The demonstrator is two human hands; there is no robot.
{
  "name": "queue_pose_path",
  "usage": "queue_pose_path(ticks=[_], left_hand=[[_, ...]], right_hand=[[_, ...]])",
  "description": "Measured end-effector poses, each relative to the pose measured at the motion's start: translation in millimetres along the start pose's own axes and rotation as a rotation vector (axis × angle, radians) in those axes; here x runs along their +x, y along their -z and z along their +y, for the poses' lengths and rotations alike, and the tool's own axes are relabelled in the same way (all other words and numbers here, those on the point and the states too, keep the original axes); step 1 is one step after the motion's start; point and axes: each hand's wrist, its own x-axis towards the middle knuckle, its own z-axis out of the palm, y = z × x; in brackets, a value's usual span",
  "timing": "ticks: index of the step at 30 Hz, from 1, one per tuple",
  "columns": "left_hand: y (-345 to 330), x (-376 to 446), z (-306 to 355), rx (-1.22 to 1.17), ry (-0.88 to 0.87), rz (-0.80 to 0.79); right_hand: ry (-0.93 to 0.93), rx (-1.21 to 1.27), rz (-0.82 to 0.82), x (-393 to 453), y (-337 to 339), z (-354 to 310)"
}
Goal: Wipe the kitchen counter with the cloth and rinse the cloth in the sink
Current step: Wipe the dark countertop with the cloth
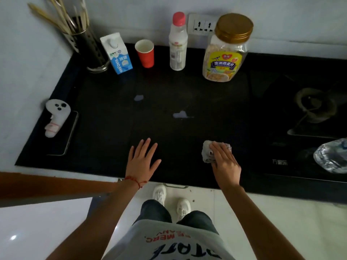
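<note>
A crumpled grey cloth [207, 152] lies on the black counter [169, 87] near its front edge. My right hand [225, 162] lies on top of the cloth with straight fingers, pressing it down. My left hand [143, 160] rests flat on the counter to the left, fingers spread, holding nothing. Two small white spills sit on the counter: one spill [181, 115] in the middle and another spill [139, 97] further back left. No sink is in view.
Along the back stand a utensil holder [90, 47], a milk carton [117, 53], a red cup [145, 53], a pink-capped bottle [178, 42] and an oat jar [225, 51]. A gas burner [315, 106] is at right, a plastic bottle [332, 158] near it. A white controller [55, 117] lies at left.
</note>
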Motion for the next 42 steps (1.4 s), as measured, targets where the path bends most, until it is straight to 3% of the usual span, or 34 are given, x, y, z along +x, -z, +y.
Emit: queue_pose_path(ticks=[6,11,15,20,22,26,31,36,42], left_hand=[[-4,1,-4,0.043,-0.002,-0.002],[-4,2,-7,0.059,0.001,-0.011],[-4,2,-6,0.077,-0.015,0.021],[-4,4,-7,0.052,-0.035,0.028],[-1,7,-12,0.041,-0.053,0.027],[6,15,-32,0.075,-0.041,0.056],[13,30,-66,0.061,0.037,0.074],[10,32,-77,0.054,0.044,0.065],[10,33,-77,0.037,0.044,0.065]], right_hand=[[-0.185,0.007,-0.014,52,-6,-18],[0.038,0.064,0.014,-8,-13,-16],[0.118,0.009,0.000,20,-13,-4],[-0.156,-0.029,-0.058,90,-10,-33],[-0.163,-0.022,-0.044,105,-11,-45],[-0.027,0.041,-0.010,117,-20,-75],[0.008,0.087,-0.061,109,-47,-93],[0.285,-0.020,-0.063,103,-49,-67],[-0.092,0.052,-0.099,158,-46,-98]])
